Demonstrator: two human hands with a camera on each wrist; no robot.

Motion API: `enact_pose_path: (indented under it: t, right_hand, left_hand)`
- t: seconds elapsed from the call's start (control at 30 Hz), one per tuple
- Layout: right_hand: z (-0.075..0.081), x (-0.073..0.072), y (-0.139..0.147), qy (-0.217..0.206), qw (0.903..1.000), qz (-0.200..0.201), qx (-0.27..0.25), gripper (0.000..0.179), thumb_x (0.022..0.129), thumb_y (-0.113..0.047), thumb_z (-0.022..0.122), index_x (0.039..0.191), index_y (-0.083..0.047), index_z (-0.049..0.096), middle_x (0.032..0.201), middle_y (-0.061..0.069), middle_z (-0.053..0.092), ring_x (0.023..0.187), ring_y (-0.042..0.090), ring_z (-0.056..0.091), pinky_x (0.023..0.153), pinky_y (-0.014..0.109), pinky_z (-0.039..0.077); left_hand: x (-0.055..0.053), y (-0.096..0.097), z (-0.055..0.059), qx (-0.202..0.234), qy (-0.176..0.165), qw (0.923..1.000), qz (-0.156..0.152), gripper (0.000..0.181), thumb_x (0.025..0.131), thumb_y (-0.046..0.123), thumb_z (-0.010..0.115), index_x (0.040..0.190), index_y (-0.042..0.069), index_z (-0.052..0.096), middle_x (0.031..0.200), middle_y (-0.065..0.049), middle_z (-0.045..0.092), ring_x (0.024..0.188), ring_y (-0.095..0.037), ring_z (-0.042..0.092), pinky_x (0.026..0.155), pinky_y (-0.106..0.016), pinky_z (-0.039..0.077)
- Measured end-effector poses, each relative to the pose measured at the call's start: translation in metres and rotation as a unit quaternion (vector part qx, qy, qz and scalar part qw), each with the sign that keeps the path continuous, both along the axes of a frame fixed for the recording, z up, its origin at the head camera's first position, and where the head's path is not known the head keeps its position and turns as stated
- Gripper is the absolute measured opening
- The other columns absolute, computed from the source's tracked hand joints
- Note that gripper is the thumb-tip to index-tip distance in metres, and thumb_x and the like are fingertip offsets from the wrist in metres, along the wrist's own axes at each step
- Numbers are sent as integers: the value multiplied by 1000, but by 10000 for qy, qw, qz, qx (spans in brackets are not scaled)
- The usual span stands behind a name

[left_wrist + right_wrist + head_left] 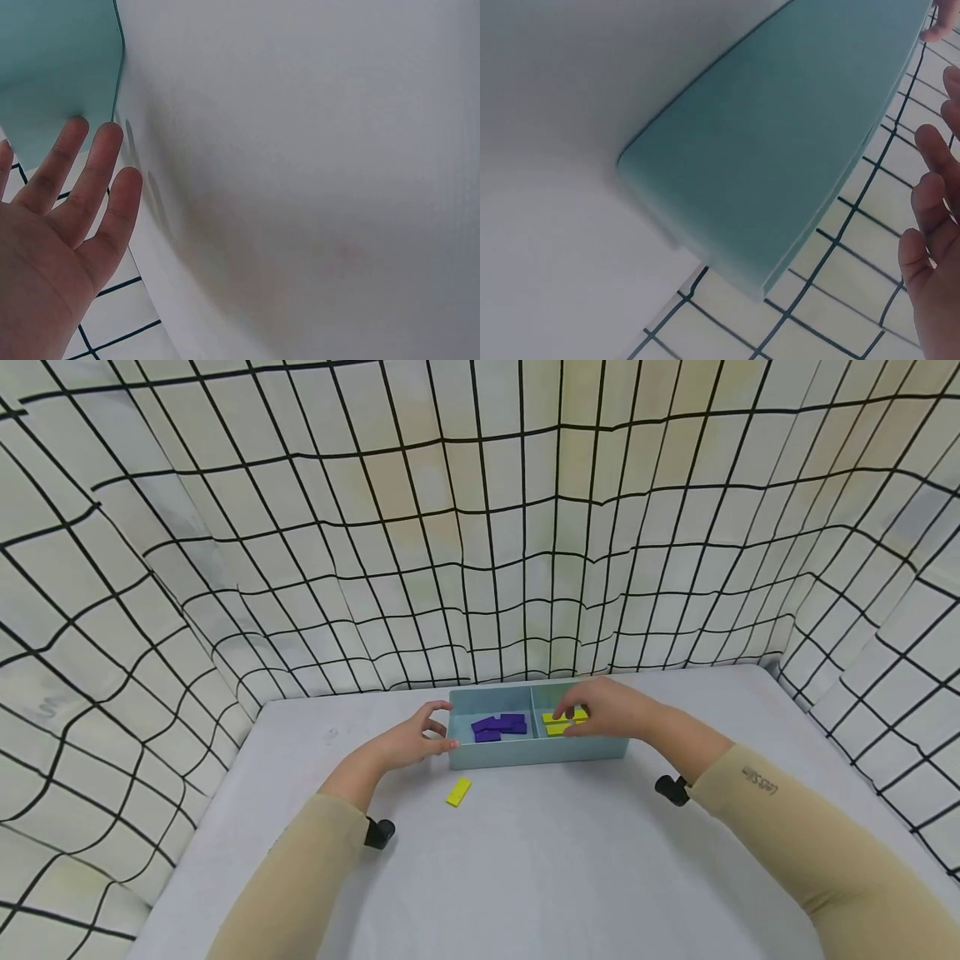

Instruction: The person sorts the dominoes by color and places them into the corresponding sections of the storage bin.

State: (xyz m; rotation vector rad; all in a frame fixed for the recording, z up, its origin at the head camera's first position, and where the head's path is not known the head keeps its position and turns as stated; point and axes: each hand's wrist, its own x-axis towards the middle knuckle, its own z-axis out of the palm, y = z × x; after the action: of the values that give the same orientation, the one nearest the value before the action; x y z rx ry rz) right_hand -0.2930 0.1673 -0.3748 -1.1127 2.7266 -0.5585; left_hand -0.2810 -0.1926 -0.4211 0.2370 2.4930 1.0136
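A light blue two-compartment box [540,752] stands on the white table. Flat purple blocks [498,724] lie in a loose heap in its larger left compartment; yellow blocks [557,728] sit in the smaller right one. My left hand [405,739] spans the box's left end, thumb at the front corner and index finger at the back. In the left wrist view its other fingers [101,161] are nearly straight, tips right at the end wall. My right hand [607,706] reaches over the right compartment, fingers loosely bent above the yellow blocks, partly hiding them.
A single yellow block [458,792] lies on the white table [555,860] in front of the box's left end. Black netting [480,518] over white sheeting rises behind the table and along both sides. A black wrist camera [380,834] is under the left sleeve's cuff.
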Motion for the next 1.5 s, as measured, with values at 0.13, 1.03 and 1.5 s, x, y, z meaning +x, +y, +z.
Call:
enact_pose_path:
  t: [0.13,1.03,1.5]
  right_hand:
    - [-1,7,-8,20,9998,178,-14,25,87,-24,78,111,-19,74,98,-5,68,77,13,57,69,28,50]
    - [-36,46,-93,-136,9915,848,979,23,90,-32,74,113,-28,73,98,-14,65,92,7,58,82,26,50]
    - [-46,52,-131,426,9866,1149,1077,34,92,-31,72,125,-30,67,118,-10,65,110,6,59,94,28,50]
  left_hand:
    - [1,1,1,-14,-1,10000,-1,73,95,41,67,152,30,22,142,-12,49,117,-30,57,102,-52,42]
    - [2,-2,1,74,-36,10000,55,73,95,40,67,152,30,21,141,-14,50,109,-25,61,98,-50,46]
    - [2,-1,2,180,22,9997,-154,74,95,41,67,152,27,22,140,-16,51,107,-23,62,97,-49,47]
